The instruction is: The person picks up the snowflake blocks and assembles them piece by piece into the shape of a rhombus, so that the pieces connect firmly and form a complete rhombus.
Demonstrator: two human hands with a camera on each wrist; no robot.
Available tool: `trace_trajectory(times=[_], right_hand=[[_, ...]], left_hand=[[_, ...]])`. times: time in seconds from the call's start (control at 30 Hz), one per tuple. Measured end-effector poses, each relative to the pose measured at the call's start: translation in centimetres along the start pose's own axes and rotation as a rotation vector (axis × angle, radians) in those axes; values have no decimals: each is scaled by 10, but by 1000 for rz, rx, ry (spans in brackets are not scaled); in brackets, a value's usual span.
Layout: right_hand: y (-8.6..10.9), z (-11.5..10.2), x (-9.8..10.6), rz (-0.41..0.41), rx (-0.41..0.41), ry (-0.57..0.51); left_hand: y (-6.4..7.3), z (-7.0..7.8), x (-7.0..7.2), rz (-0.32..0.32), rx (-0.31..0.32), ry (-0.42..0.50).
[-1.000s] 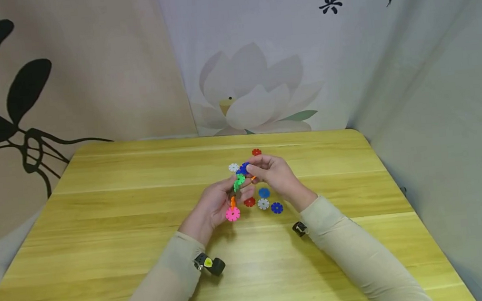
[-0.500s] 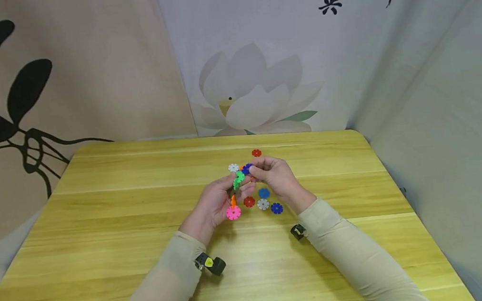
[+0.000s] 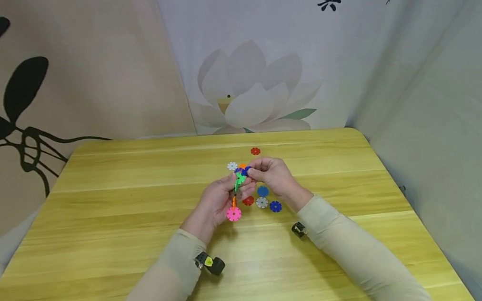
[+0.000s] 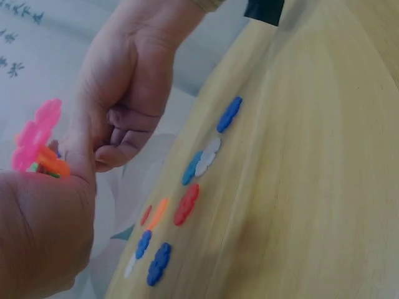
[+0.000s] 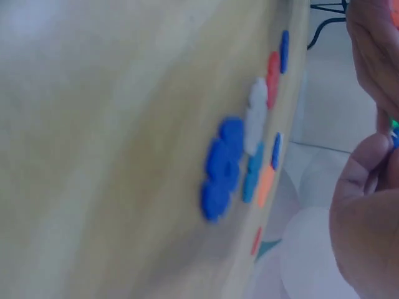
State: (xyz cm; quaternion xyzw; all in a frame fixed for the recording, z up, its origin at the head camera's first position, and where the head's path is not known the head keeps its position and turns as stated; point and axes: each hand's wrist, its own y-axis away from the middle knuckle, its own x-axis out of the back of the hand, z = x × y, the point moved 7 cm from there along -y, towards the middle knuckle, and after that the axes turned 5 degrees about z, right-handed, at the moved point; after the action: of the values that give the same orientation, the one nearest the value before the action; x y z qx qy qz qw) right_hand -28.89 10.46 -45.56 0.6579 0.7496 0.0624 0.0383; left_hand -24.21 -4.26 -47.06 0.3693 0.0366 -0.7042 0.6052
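Note:
My left hand [image 3: 216,201] grips a short chain of notched plastic interlocking discs. A pink disc [image 3: 233,213] hangs at its near end, an edge-on orange disc [image 4: 55,163] follows, and green discs [image 3: 240,178] make up the far end. Between thumb and fingers, my right hand [image 3: 279,179] pinches a dark blue disc [image 3: 246,171], its edge right at the upper green disc. Both hands are raised over the table, fingertips close together. In the right wrist view, only slivers of the green and blue discs show beside the fingers.
Loose discs lie on the wooden table [image 3: 123,227]: a red one [image 3: 255,151] farthest back, a white one [image 3: 232,166] and an orange one [image 3: 243,166] behind the hands. Nearer are another red [image 3: 248,201], a light blue [image 3: 262,191], a white [image 3: 262,202] and a dark blue disc [image 3: 275,206].
The dark blue disc in my right hand has shifted slightly down and turned against the upper green disc. An orange disc on the table now shows behind the hands. My left hand has barely moved.

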Motion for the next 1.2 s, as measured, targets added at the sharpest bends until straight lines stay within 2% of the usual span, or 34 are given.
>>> trace_trajectory(times=[0.23,0.47,0.6,0.67,0.73,0.8,0.93,1.07,1.2], right_hand=[[-1,-3,-5,54,19,80],[-1,2,-6,44,-32,24],[-5,5,3,85,-68,-23],[-9,8,12,106,-95,17],[-15,10,23,128,-96,152],[-22,10,30,131,-54,380],[-36,9,26,79,89,799],[-46,12,5,-36,167,1047],[-49,12,-9,-80,140,1189]], left_hand=[[0,4,2,19,-2,14],[1,6,2,13,-10,-14],[2,9,6,31,-28,-55],[2,10,11,56,-30,-68],[3,11,16,83,-24,-57],[2,11,20,93,-14,-43],[-1,9,26,97,3,-21],[-3,7,29,104,10,-9],[-5,6,28,96,10,-11]])
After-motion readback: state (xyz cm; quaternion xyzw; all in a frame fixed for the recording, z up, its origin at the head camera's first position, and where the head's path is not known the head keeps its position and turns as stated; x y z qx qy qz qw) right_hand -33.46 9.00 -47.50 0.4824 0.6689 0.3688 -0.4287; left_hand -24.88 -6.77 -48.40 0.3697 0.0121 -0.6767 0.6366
